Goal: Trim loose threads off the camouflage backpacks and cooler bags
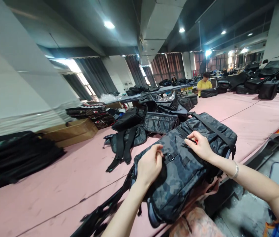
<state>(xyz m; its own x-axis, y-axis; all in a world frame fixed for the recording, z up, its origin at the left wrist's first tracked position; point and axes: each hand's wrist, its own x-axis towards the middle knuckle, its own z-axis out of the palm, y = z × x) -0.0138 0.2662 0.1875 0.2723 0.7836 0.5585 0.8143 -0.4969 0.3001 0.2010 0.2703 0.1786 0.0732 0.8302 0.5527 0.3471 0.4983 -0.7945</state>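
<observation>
A dark camouflage backpack lies across the near edge of the pink-covered table, its black straps trailing to the left. My left hand is over the bag's left part, its fingers curled with the thumb and index finger close together; whatever they pinch, if anything, is too small to make out. In my right hand is a small black tool with a red part, held just above the fabric. Its exact kind is partly hidden by the fingers. Between both hands, a metal D-ring shows on the bag.
Beyond the backpack sit more camouflage bags and loose straps. On the left are a pile of black bags and a cardboard box. A person in yellow works farther back, near stacked black bags.
</observation>
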